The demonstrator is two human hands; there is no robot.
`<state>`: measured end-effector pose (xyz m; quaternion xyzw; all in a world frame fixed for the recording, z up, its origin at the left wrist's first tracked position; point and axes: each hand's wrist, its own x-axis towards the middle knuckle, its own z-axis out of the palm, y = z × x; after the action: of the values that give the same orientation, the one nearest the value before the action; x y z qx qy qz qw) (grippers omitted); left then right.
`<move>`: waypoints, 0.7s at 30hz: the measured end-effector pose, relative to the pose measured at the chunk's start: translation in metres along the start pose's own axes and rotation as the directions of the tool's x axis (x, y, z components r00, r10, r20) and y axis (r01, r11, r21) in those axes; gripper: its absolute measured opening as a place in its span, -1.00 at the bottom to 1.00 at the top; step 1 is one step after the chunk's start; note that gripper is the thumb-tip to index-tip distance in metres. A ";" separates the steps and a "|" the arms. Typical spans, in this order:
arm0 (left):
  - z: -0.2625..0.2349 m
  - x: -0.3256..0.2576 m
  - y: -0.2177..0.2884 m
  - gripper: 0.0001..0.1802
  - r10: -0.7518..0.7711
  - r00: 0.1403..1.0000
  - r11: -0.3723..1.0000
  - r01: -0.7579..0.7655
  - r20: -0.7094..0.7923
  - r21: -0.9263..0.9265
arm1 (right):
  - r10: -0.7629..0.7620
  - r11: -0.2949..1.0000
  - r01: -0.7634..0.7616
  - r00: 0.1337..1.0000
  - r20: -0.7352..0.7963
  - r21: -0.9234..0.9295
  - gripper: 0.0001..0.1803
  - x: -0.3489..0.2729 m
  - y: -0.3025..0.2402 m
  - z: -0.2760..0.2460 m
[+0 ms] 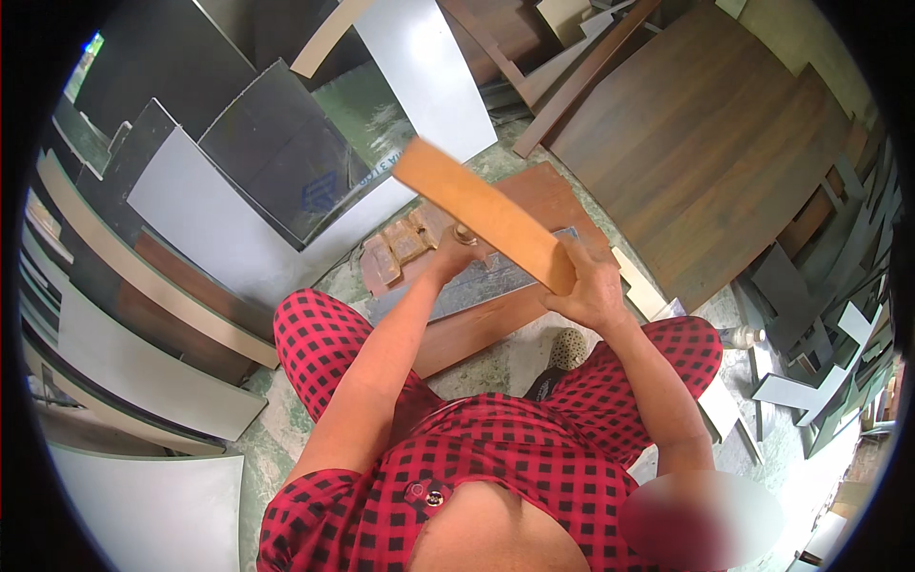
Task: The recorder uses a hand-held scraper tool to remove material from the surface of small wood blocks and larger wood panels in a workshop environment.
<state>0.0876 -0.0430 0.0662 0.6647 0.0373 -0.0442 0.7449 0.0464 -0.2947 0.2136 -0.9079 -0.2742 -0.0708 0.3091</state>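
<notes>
In the head view, the right hand is closed on the near end of a plank, with the thumb along one side and the fingers at the other. The plank is in the air, tilted, above the low worktop, and its far end points up and to the left. The left hand is closed around a small object with a shiny, rounded end; the rest of it is hidden, so I cannot tell its kind.

I judge that the step in hand is to hold the plank up and treat or check it. The next move seems to call for a steady right grip, because the plank is supported only near one end, and for care that the left hand does not knock against it.

The plank is straight and flat-sided, orange-brown, with a smooth, slightly glossy face. The worktop is reddish brown and looks like wooden board. On it lies a grey slab with a scuffed, stained surface, and beside this are rough, pale brown blocks. Behind, a large dark brown panel shows long streaks of wood grain.
</notes>
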 end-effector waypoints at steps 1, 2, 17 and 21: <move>0.000 0.001 -0.003 -0.67 0.059 0.998 0.997 -0.057 0.026 -0.048 | -0.049 0.998 0.053 0.994 -0.103 0.037 -0.28 -0.001 -0.002 0.000; 0.001 0.001 -0.004 -0.66 0.096 0.995 0.992 -0.093 0.037 -0.085 | -0.090 0.992 0.105 0.976 -0.196 0.070 -0.29 -0.001 -0.003 -0.001; 0.006 -0.012 0.003 -0.66 0.063 0.995 0.986 -0.074 0.078 0.148 | 0.319 0.924 -0.318 0.947 0.030 0.215 -0.20 0.007 0.007 -0.003; 0.010 -0.015 0.006 -0.67 0.076 0.993 0.978 -0.092 0.089 0.187 | 0.355 0.839 -0.303 0.934 -0.033 0.452 -0.22 0.009 0.007 -0.006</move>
<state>0.0736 -0.0519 0.0750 0.7318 -0.0256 -0.0431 0.6797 0.0583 -0.2987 0.2176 -0.8422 -0.1044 -0.0054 0.5290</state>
